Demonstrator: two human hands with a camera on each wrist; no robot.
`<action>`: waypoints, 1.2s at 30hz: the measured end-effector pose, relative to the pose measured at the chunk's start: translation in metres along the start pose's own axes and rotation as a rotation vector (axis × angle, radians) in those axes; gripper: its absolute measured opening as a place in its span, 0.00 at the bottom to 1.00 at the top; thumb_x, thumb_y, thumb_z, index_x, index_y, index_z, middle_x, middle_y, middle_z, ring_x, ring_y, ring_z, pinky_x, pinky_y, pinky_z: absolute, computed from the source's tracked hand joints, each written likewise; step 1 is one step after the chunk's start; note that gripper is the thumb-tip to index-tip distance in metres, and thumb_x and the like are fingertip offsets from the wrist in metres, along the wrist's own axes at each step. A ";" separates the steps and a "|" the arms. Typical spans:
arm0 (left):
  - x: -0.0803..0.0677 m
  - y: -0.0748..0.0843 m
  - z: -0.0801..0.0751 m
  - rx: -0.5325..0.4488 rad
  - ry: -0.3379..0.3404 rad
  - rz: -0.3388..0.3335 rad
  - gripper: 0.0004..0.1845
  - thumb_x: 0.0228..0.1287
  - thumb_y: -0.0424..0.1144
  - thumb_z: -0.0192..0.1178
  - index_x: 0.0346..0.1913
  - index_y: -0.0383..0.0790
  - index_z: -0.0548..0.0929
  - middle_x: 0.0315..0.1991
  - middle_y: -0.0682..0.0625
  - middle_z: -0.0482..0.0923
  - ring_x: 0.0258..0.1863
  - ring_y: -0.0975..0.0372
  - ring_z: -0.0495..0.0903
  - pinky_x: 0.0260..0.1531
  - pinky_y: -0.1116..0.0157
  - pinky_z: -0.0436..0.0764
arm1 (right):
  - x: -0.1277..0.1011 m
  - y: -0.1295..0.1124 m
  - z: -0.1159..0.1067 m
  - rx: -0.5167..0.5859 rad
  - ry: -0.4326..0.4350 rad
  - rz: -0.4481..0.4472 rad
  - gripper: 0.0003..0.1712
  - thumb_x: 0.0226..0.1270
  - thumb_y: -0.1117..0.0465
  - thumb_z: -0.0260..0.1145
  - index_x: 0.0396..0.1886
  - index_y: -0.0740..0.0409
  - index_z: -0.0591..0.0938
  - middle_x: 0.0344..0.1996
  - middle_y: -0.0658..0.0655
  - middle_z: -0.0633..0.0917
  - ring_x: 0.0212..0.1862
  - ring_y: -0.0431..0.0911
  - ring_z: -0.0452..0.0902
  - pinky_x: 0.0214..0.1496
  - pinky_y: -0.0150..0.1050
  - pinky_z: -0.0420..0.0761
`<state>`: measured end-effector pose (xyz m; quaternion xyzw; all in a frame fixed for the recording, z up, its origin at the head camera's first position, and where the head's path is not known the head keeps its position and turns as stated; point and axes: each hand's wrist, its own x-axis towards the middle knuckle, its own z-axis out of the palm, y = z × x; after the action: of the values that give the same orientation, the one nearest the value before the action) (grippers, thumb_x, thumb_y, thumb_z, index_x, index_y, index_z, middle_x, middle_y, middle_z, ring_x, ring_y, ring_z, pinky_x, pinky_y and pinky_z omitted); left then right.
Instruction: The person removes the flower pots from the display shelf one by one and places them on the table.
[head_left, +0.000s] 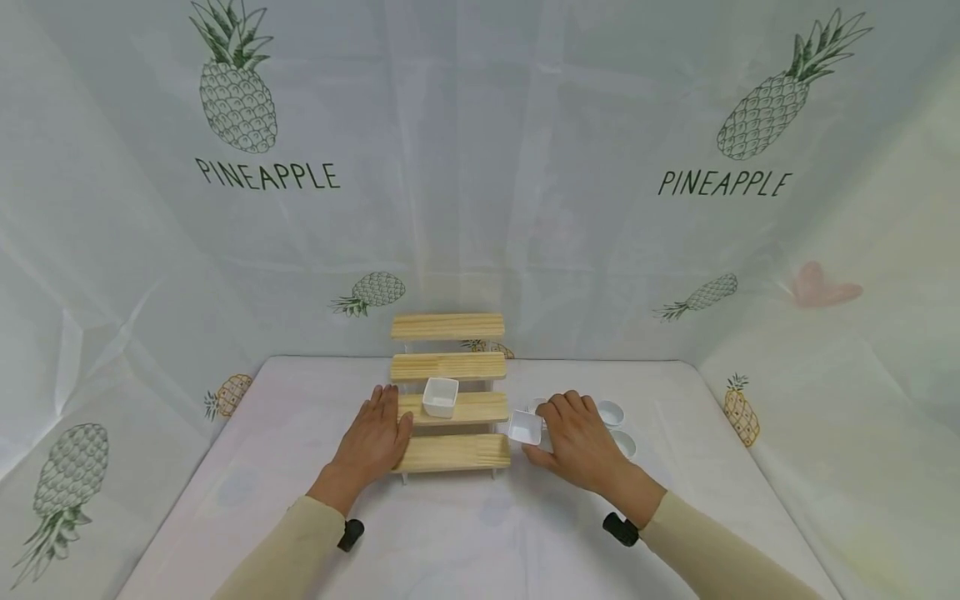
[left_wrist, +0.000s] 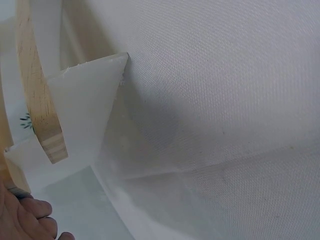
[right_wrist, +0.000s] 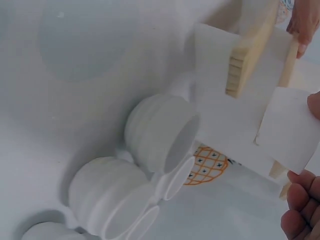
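Beside the right end of the wooden stepped rack [head_left: 450,392], I am pinching a small square white dish [head_left: 526,427] in my right hand [head_left: 577,442], thumb and fingers curled on its near edge; it is hanging just off the lowest step, tilted, its open mouth facing left toward the rack, with no clear long axis. Another square dish [head_left: 440,397] is already sitting on the second step, so I judge one placed and this one pending. My left hand [head_left: 372,442] is lying flat, fingers straight, steadying the rack's left end. Round white bowls [right_wrist: 160,135] are waiting on the table [head_left: 465,533] beside my right hand.
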<state>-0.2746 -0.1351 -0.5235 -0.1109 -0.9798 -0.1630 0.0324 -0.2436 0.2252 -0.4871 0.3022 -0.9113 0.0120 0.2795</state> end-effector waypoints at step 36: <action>-0.003 0.003 -0.004 -0.043 0.020 0.006 0.37 0.88 0.51 0.37 0.82 0.22 0.51 0.83 0.31 0.53 0.85 0.40 0.47 0.83 0.42 0.53 | -0.078 0.006 0.035 -0.013 -0.007 -0.068 0.31 0.56 0.35 0.75 0.44 0.55 0.83 0.35 0.49 0.79 0.40 0.46 0.69 0.43 0.41 0.70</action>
<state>-0.2712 -0.1344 -0.5195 -0.1126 -0.9754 -0.1853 0.0404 -0.2128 0.2662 -0.5563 0.3312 -0.9015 -0.0044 0.2784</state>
